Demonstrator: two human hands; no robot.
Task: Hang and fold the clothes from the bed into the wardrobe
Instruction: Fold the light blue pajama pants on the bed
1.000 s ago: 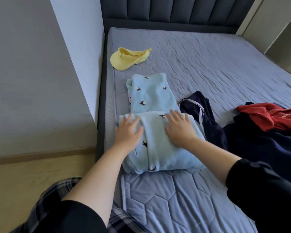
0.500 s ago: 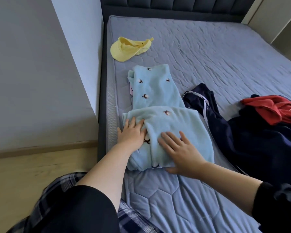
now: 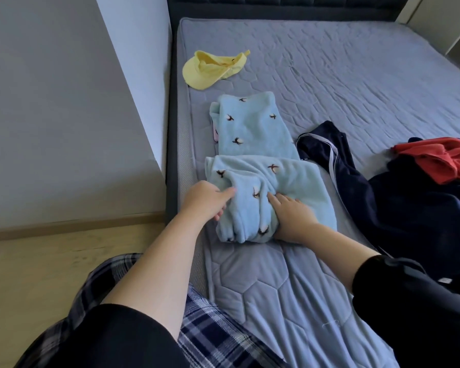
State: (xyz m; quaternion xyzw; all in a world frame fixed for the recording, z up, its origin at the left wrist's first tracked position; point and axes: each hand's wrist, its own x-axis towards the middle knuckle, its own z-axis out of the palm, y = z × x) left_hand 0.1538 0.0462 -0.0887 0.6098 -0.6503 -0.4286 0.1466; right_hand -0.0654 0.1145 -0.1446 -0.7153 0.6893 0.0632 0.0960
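My left hand (image 3: 207, 200) and right hand (image 3: 290, 219) grip the half-folded blue garment (image 3: 255, 128) near the edge of the bed (image 3: 329, 75), fingers curled into its bunched fold, with a navy garment (image 3: 409, 208), red top (image 3: 441, 160) and yellow cap (image 3: 213, 67) not yet put away.

1. A light blue garment (image 3: 255, 128) with small bird prints lies partly folded near the left edge of the bed (image 3: 356, 75).
2. The left hand (image 3: 206, 200) pinches the left side of its folded near part.
3. The right hand (image 3: 292, 219) grips the bunched fabric at the near edge.
4. A yellow cap (image 3: 210, 69) lies beyond the garment.
5. A navy garment (image 3: 409, 208) lies to the right, with a red garment (image 3: 441, 158) on top of it.
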